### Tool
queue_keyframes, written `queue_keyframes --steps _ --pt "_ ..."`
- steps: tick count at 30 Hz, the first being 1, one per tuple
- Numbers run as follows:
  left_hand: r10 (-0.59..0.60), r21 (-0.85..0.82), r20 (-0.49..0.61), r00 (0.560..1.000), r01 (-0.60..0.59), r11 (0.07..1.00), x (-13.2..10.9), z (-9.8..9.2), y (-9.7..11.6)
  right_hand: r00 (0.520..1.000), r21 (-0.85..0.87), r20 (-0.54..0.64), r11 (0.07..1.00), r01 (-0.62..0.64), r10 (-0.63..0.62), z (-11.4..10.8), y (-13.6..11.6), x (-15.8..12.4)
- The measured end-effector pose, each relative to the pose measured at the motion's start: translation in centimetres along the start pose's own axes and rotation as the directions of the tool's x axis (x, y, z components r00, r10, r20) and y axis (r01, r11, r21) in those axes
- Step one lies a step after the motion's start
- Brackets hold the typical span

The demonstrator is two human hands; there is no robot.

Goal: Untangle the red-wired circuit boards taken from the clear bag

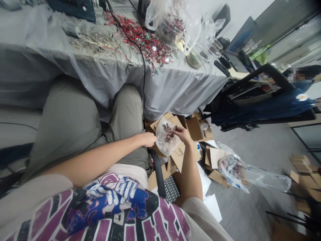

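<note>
I sit with my legs under a table draped in grey cloth [105,73]. My left hand [146,139] grips the edge of a small clear plastic bag [164,142] that holds red-wired parts. My right hand [183,134] pinches at the bag's top where the red parts [170,132] show; its fingertips are pressed together on them. Both hands hover over open cardboard boxes [175,150] on the floor to my right.
A heap of red-wired parts [142,36] and clear bags [175,23] lie on the table. More plastic bags [240,172] and cardboard lie on the grey floor. A dark chair [260,100] stands to the right, with another person beyond it.
</note>
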State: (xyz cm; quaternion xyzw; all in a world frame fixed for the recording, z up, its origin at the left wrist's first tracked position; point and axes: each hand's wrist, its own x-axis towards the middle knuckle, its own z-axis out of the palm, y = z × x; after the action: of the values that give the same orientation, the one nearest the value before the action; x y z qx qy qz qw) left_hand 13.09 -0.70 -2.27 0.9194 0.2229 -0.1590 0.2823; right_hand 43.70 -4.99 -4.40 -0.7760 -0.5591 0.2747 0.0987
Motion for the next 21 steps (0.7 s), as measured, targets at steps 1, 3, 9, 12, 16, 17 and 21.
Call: queue_keyframes --steps 1,3,9,12,16,17,21 --pt "-0.003 0.001 0.003 1.0 0.003 1.0 -0.01 -0.02 0.02 1.0 0.006 -0.002 1.0 0.007 -0.007 -0.07 -0.03 -0.07" --pt "-0.006 0.001 0.004 1.0 0.006 1.0 0.0 -0.01 0.03 1.0 0.017 0.002 1.0 0.016 -0.016 -0.21 0.02 -0.2" --pt "0.002 -0.013 -0.016 1.0 -0.002 1.0 0.08 0.18 -0.12 0.999 0.052 0.031 0.998 0.034 -0.036 -0.48 0.47 -0.47" --pt "-0.002 -0.007 -0.012 1.0 0.002 1.0 0.04 0.1 -0.08 0.998 0.064 0.04 0.997 0.041 -0.044 -0.5 0.53 -0.57" --pt "-0.01 0.008 0.007 1.0 0.01 1.0 -0.11 -0.17 0.12 0.998 0.074 0.038 0.996 0.045 -0.048 -0.58 0.24 -0.59" --pt "-0.011 0.012 0.011 1.0 0.011 1.0 -0.15 -0.23 0.17 0.998 0.073 0.041 0.996 0.042 -0.045 -0.61 0.12 -0.57" --pt "-0.02 0.018 0.023 1.0 0.02 1.0 -0.25 -0.37 0.24 0.997 0.076 0.058 0.996 0.042 -0.047 -0.79 -0.4 -0.62"
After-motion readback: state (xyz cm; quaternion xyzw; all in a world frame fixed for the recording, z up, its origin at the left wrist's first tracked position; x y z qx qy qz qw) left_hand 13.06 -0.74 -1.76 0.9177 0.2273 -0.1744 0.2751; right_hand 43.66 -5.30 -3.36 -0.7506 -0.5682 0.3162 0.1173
